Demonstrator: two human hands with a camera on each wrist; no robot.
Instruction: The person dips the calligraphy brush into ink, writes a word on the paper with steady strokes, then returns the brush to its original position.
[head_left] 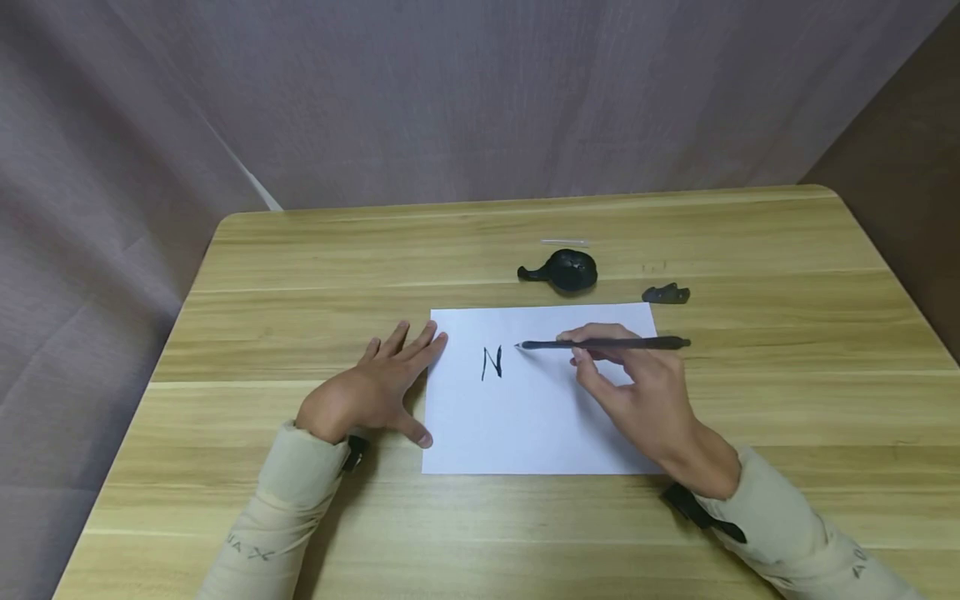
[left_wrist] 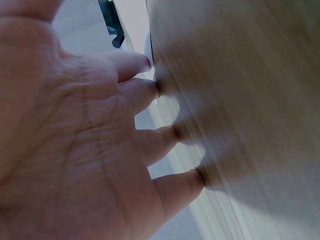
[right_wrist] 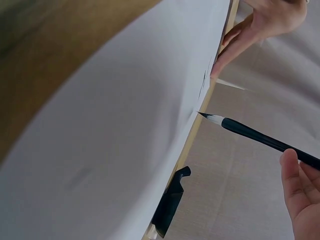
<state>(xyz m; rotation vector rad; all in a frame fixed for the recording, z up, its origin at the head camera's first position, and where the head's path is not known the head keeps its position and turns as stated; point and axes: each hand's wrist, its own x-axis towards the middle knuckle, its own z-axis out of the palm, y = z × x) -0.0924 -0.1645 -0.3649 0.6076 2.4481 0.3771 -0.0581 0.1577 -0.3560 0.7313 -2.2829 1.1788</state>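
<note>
A sheet of white paper (head_left: 525, 433) lies on the table with a black letter N (head_left: 492, 363) on its left half. My right hand (head_left: 652, 400) pinches a dark-handled ink brush (head_left: 547, 343) between thumb and fingers. To the right of the N hovers the brush's dark tip; whether it touches the paper I cannot tell. In the right wrist view the brush (right_wrist: 250, 131) has a white band of bristle behind its black point. My left hand (head_left: 375, 387) is spread at the paper's left edge, its index fingertip and thumb on the sheet.
Behind the paper sits a black ink dish (head_left: 572, 271) with a short handle pointing left. A small dark brush rest (head_left: 666, 293) lies near the sheet's far right corner. Beyond the dish is a thin clear tube (head_left: 564, 242). A grey curtain (head_left: 450, 100) hangs past the table (head_left: 262, 283).
</note>
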